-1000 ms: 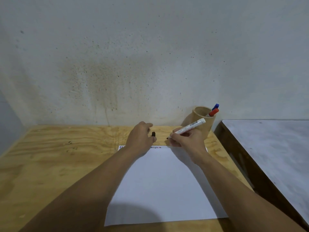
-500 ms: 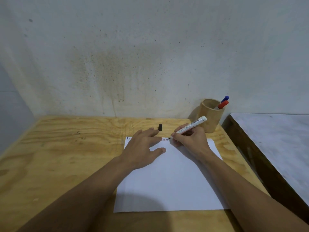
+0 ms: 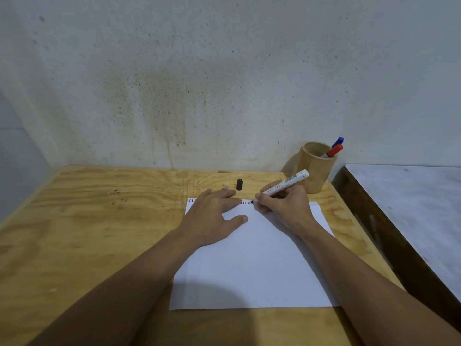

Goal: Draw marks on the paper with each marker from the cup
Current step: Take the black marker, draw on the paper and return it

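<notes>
Straight ahead, a pale wall (image 3: pixel 224 83) with brown speckled stains rises behind a plywood desk (image 3: pixel 87 221). On the desk lies a white sheet of paper (image 3: pixel 249 265), its far edge toward the wall. A row of small red and blue marks (image 3: pixel 245 203) runs along that far edge, partly hidden under the left hand. Just beyond the paper, a black marker cap (image 3: pixel 239 184) sits on the bare wood, apart from both hands. At the far right corner of the desk stands a round tan cup (image 3: pixel 314 168), holding two markers that lean to the right: a red-capped marker (image 3: pixel 334 150) and, behind it, a blue-capped marker (image 3: pixel 338 141). To the right of the desk, a second surface with a grey-white top (image 3: pixel 411 208) and dark wooden edge sits alongside.

Both bare forearms reach in from the bottom of the view. The left hand (image 3: pixel 214 218) lies flat on the paper's upper left area, palm down, fingers spread, covering part of the row of marks. The right hand (image 3: pixel 284 206) is curled around a white marker (image 3: pixel 287 183), pinching it between thumb and fingers near the tip. The marker's dark tip is at the far edge of the paper, just right of the marks, and its barrel slants up and back toward the cup.
</notes>
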A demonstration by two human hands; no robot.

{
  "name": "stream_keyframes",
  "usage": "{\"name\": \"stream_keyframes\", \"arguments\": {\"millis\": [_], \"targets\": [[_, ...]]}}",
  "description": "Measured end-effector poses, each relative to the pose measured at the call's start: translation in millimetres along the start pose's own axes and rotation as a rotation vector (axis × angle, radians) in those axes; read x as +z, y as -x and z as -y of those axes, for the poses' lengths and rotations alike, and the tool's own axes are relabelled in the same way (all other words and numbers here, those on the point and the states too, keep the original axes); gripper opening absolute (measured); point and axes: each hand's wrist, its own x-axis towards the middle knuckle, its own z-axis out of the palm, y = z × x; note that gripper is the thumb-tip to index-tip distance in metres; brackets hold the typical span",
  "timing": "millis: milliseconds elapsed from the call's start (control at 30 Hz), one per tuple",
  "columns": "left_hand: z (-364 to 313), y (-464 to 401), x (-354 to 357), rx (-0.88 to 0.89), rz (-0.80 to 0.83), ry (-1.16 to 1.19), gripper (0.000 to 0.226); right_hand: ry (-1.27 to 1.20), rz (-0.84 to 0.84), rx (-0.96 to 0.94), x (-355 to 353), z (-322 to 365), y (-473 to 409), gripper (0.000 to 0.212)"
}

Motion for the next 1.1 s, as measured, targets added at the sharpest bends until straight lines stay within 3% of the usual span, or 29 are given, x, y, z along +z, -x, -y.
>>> {"name": "stream_keyframes", "arguments": {"millis": [600, 800, 967, 1100], "targets": [[-2.7, -0.7, -1.9, -0.025, 0.015, -0.001, 0.047, -0.077, 0.009, -0.002, 0.2, -0.5, 1.1, 0.008], [-11.5, -21.9, -14.2, -0.297, -0.073, 0.279, 0.025, -0.281, -0.094, 0.072, -5.1, 4.6, 2.1, 0.018], [-15.4, -58.7, -14.6, -0.361, -0.091, 0.290, 0.043, -0.379, -0.090, 0.113, -5.0, 9.6, 1.3, 0.013], [-21.0, -69.3, -8.7, -0.364, -0.119, 0.298, 0.013, -0.503, -0.080, 0.240, -7.1, 12.2, -5.4, 0.007]]}}
